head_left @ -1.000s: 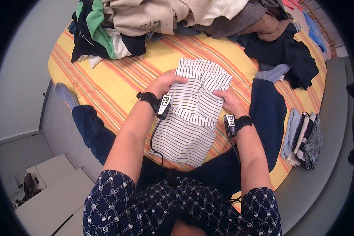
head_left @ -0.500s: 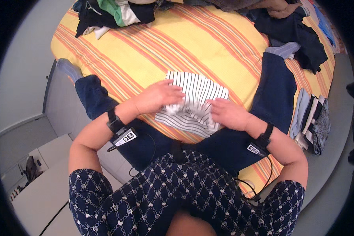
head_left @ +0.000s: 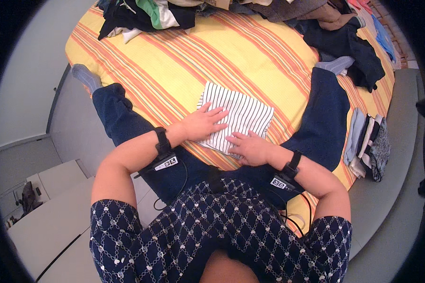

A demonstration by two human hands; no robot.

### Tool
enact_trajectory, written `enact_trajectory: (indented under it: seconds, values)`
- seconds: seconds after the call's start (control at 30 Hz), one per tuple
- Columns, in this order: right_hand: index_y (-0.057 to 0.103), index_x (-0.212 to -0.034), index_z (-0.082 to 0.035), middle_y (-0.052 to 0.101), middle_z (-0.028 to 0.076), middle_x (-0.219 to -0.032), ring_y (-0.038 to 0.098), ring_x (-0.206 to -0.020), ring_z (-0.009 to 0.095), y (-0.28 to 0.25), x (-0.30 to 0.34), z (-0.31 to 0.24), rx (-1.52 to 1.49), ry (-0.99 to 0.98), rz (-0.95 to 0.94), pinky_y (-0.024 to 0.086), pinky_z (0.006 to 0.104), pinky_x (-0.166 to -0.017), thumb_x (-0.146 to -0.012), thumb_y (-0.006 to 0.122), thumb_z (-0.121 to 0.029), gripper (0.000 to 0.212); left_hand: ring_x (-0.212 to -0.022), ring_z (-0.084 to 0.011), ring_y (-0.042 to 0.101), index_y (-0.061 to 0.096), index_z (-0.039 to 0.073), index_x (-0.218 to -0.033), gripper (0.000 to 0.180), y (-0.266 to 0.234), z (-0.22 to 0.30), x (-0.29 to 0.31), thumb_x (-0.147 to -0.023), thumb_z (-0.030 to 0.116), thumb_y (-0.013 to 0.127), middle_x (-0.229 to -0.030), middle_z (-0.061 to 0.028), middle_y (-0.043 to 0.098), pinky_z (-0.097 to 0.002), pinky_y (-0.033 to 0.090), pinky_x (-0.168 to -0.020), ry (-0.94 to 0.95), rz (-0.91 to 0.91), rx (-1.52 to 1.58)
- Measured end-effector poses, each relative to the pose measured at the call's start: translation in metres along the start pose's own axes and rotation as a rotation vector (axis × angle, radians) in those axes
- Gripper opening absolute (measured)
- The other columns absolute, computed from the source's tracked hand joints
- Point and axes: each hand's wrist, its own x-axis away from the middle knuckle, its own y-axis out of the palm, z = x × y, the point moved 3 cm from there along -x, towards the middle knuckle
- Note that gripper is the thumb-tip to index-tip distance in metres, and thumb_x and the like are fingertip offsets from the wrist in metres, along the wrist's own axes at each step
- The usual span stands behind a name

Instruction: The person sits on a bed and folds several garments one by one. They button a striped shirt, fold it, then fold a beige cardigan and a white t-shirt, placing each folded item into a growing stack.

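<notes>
Left grip (head_left: 204, 124) and right grip (head_left: 253, 149): fingers spread, nothing clasped, both laid flat upon one folded white fabric garment with thin black stripes (head_left: 244, 111). The garment is placed on a yellow bedspread with orange stripes (head_left: 250, 56), between outstretched legs clad in navy trousers (head_left: 325, 113). Beyond, mixed clothing (head_left: 151, 16) is heaped.

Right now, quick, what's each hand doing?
Left hand: open, fingers spread, resting on the striped cloth, not gripping it.
Right hand: open too, laid on the cloth's near edge.
</notes>
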Motion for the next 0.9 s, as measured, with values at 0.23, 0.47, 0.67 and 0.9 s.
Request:
enact_trajectory:
  seconds: [0.23,0.47,0.67,0.9]
  values:
    - [0.060,-0.097,-0.003,0.064,0.007,-0.092,0.061,-0.079,0.021,0.014,0.065,0.080,-1.019,0.856,0.832,0.051,0.0324,-0.074,-0.079,0.068,-0.020,0.026,-0.100,-0.0281,0.059,0.056,0.002,-0.110,0.038,0.026,-0.053,0.052,-0.078,0.019,0.068,-0.106,-0.0111,0.062,-0.0346,0.046,-0.087,-0.541,0.456,0.638]
    - [0.050,-0.119,-0.003,0.062,0.011,-0.111,0.062,-0.097,0.020,0.058,0.036,0.063,-1.919,0.749,0.745,0.052,0.0341,-0.078,-0.078,0.068,-0.006,0.045,-0.093,-0.0227,0.063,0.049,-0.007,-0.117,0.050,0.069,-0.068,0.034,-0.079,0.017,0.070,-0.104,-0.0135,0.063,-0.0351,0.050,-0.084,-0.934,0.122,1.911]
    - [0.046,-0.121,0.003,0.059,0.012,-0.116,0.058,-0.104,0.022,0.060,0.026,0.063,-1.687,0.705,0.957,0.046,0.0340,-0.089,-0.079,0.061,0.001,0.045,-0.100,-0.0236,0.061,0.051,-0.003,-0.120,0.048,0.068,-0.045,0.021,-0.076,0.003,0.069,-0.112,-0.0131,0.062,-0.0364,0.049,-0.089,-0.762,0.149,1.920]
    - [0.051,-0.110,-0.002,0.063,0.021,-0.097,0.064,-0.083,0.033,-0.019,0.035,0.041,-0.579,0.704,1.086,0.050,0.0358,-0.075,-0.076,0.056,-0.008,0.035,-0.102,-0.0178,0.059,0.050,-0.001,-0.121,0.046,0.009,-0.009,0.011,-0.078,0.001,0.067,-0.113,-0.0082,0.061,-0.0319,0.046,-0.092,-0.627,0.329,1.819]
